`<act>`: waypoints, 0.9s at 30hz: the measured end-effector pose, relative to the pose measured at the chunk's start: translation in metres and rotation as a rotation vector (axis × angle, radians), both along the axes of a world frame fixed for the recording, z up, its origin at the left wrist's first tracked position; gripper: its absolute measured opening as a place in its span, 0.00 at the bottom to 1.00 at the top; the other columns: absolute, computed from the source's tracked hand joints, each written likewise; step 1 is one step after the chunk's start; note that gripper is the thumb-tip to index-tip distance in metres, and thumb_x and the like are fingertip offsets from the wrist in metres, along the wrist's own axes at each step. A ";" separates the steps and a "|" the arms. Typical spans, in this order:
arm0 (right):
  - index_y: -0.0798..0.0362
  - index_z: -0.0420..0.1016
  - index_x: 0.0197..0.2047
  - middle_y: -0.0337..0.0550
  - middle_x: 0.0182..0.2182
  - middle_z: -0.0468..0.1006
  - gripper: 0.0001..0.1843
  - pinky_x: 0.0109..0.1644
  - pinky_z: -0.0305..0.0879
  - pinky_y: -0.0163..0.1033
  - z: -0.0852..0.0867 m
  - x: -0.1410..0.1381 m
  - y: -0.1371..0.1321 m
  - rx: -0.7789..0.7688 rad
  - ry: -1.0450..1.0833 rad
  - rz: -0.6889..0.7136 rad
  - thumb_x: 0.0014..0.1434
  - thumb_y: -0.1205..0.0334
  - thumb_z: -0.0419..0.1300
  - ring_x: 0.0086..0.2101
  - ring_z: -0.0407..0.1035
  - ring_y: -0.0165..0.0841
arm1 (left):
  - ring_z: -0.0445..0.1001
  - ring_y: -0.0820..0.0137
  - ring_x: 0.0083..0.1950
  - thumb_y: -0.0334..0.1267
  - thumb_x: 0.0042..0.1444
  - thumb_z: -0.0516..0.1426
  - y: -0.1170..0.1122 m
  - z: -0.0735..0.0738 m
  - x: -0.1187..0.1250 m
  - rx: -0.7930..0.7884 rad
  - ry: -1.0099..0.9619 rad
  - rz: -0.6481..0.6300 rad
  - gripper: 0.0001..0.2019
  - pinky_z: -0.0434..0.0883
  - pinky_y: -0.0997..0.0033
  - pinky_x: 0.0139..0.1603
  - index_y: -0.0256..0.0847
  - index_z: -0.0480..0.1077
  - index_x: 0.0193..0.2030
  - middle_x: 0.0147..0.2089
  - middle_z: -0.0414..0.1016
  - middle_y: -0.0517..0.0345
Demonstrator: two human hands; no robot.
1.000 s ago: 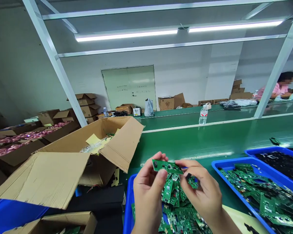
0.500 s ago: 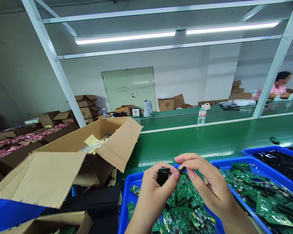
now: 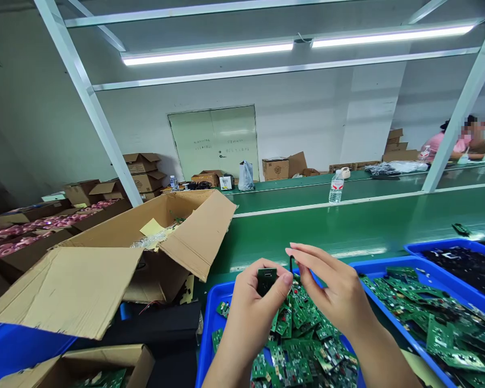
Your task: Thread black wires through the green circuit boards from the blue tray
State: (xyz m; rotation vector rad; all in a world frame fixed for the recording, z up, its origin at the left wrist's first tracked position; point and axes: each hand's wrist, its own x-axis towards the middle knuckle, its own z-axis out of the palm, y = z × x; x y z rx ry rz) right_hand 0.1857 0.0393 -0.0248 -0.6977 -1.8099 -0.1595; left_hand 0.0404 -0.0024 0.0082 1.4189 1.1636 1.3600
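My left hand (image 3: 253, 302) pinches a small green circuit board (image 3: 266, 278) end-on between thumb and fingers, above a blue tray (image 3: 210, 328) heaped with green boards (image 3: 303, 345). My right hand (image 3: 331, 288) is just to its right, fingers pressed together on a small dark part (image 3: 291, 263) that sticks up beside the board. Both hands hover over the heap.
An open cardboard box (image 3: 153, 242) stands at the left with its flap out. Two more blue trays sit at the right, one with green boards (image 3: 436, 318) and one with dark parts (image 3: 464, 264). A green conveyor belt (image 3: 347, 221) runs behind with a water bottle (image 3: 336, 187). A person (image 3: 461, 143) sits far right.
One second ago both hands held a long green board flat. Now the left hand holds a short board end-on and the right hand pinches a small dark part, raised slightly.
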 end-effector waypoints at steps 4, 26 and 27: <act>0.50 0.64 0.60 0.50 0.45 0.79 0.23 0.38 0.76 0.41 -0.003 -0.002 0.001 -0.202 0.054 -0.044 0.62 0.64 0.53 0.36 0.77 0.37 | 0.57 0.77 0.22 0.46 0.46 0.62 -0.003 0.003 0.001 -0.017 -0.075 0.030 0.13 0.56 0.77 0.24 0.38 0.70 0.25 0.20 0.61 0.65; 0.49 0.73 0.37 0.40 0.34 0.79 0.03 0.36 0.72 0.31 0.006 0.006 -0.016 -0.364 0.405 0.159 0.61 0.63 0.57 0.34 0.75 0.30 | 0.66 0.77 0.27 0.39 0.51 0.57 -0.003 0.002 -0.001 -0.225 -0.343 -0.152 0.09 0.64 0.77 0.29 0.39 0.69 0.38 0.30 0.69 0.61; 0.49 0.72 0.37 0.40 0.34 0.79 0.04 0.36 0.71 0.31 0.007 0.008 -0.017 -0.365 0.306 0.162 0.62 0.63 0.56 0.34 0.74 0.30 | 0.67 0.76 0.28 0.39 0.51 0.57 -0.003 0.003 -0.001 -0.218 -0.330 -0.165 0.10 0.64 0.77 0.30 0.39 0.70 0.38 0.31 0.70 0.60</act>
